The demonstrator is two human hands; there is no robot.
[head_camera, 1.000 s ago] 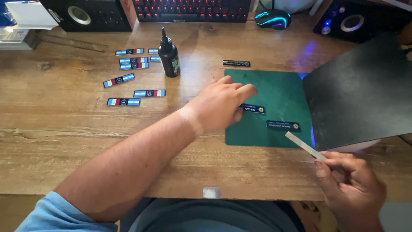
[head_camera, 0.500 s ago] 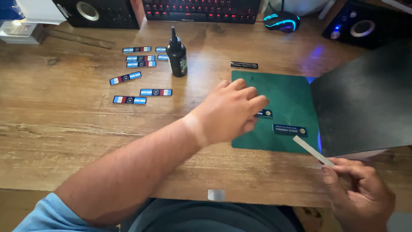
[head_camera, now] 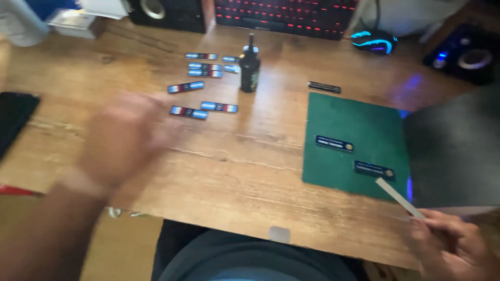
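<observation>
1. We judge the main risk to lie with our left hand [head_camera: 122, 143]; it is blurred above the bare wood of the counter [head_camera: 250, 156], and we cannot tell whether it is spread or clenched; a careless sweep could scatter the small striped bars [head_camera: 188, 112] just beyond it or knock over the upright black bottle [head_camera: 249, 65].
2. Our right hand [head_camera: 450, 250] pinches a thin pale strip [head_camera: 398, 198] at its near end; the far tip hangs over the near edge of the green mat [head_camera: 354, 125], close to a dark label plate [head_camera: 374, 170]; it looks flimsy and could bend or nudge that plate.
3. The mat looks matte and flat; a second dark plate [head_camera: 334, 143] lies flat on it; the counter is grained wood.
</observation>
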